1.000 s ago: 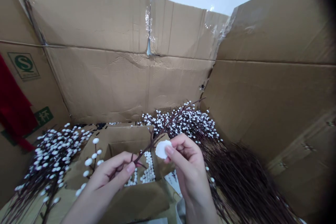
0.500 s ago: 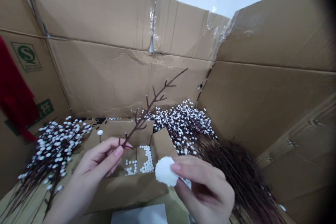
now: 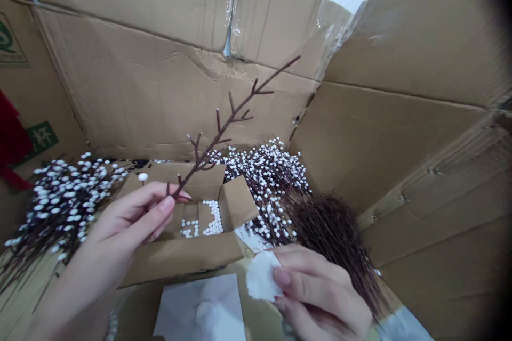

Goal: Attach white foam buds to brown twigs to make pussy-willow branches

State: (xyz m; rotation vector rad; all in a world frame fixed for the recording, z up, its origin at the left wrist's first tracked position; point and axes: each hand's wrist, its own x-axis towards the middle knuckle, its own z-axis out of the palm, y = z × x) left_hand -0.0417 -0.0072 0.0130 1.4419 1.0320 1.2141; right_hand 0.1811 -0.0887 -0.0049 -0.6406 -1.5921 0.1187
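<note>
The left hand [image 3: 132,218] pinched the bare twig [image 3: 228,125] by its base, now raised toward one o'clock. The right hand [image 3: 316,293], dropped to five o'clock, pinched a white pad [image 3: 262,277], well apart from it.

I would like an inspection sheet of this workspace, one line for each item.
Surface: cardboard floor, mostly covered.
Job's things: bare twig, held tilted up; white wad; small carton holding white beads.
Clutter: beaded branches at left and centre; brown stems at right; white sheet in front.
Grippers: left hand pinches the twig's base; right hand pinches the wad.
Cables: nothing seen.
Surroundings: tall cardboard walls, taped; red cloth at left edge.
</note>
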